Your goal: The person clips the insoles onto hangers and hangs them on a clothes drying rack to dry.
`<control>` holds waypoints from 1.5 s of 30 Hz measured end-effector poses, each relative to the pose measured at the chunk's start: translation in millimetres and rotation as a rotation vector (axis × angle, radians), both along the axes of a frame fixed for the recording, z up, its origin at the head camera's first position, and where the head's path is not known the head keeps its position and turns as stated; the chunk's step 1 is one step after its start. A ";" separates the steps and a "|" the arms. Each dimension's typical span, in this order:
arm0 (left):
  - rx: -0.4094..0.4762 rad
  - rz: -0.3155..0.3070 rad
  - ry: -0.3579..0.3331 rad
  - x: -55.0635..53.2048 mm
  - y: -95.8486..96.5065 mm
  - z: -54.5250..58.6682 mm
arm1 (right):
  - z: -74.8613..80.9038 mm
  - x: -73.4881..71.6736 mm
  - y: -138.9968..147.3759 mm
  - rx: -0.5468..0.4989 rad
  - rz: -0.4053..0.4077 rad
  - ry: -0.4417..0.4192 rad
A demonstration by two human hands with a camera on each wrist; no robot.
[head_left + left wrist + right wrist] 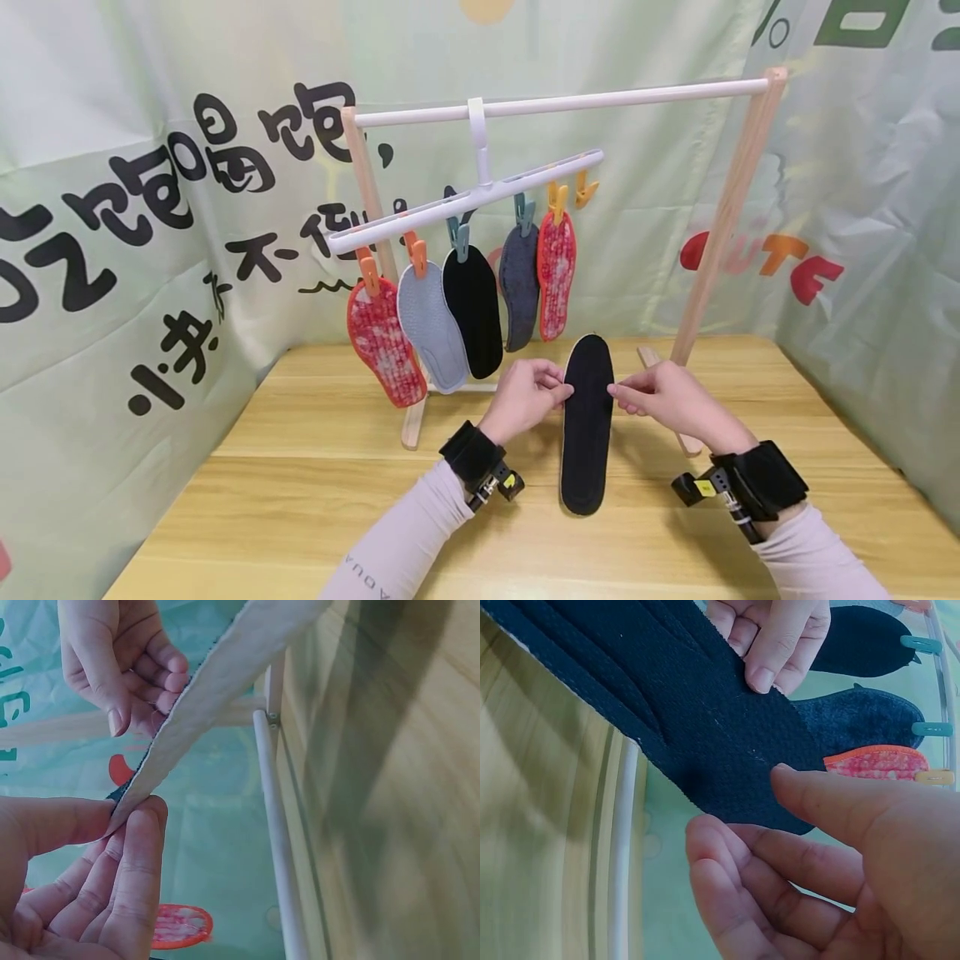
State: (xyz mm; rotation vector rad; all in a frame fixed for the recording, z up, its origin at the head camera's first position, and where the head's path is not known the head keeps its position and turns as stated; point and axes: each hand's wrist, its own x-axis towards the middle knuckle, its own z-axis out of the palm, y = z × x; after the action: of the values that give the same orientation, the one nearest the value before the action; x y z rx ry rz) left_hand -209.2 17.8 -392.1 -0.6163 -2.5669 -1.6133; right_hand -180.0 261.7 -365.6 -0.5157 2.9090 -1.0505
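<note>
A black insole [587,433] with a pale underside [199,697] is held upright above the table, between both hands. My left hand [525,396] pinches its left edge between thumb and fingers, a little below the top end. On the opposite edge, my right hand [667,400] pinches it, thumb [810,791] on the dark face and fingers behind. Several other insoles hang by clips to the left: a red patterned insole [386,342], a light grey insole [431,329], a second black insole [472,312], a dark grey insole [519,287] and another red patterned insole [557,275].
A white clip hanger [480,197] hangs tilted from the white bar [600,100] of a wooden-legged rack [727,217]. An orange-yellow clip [586,192] at its right end holds nothing. The rack stands on a wooden table [300,500] before a printed curtain [637,208].
</note>
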 end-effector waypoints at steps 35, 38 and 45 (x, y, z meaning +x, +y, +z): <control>0.037 0.032 0.124 -18.6 1.7 25.1 | 13.6 -21.5 -0.7 -0.085 -0.197 0.167; 0.038 0.029 0.129 -20.0 1.8 27.7 | 14.8 -24.9 -0.8 -0.086 -0.204 0.173; 0.051 0.016 0.129 -24.4 6.0 34.5 | 22.3 -30.7 2.2 -0.092 -0.218 0.180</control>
State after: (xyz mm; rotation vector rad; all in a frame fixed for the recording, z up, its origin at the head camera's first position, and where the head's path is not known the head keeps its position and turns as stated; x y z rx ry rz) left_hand -233.6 23.7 -357.5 -0.6707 -2.4260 -1.5736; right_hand -210.7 264.0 -343.3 -0.3142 3.1445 -1.2275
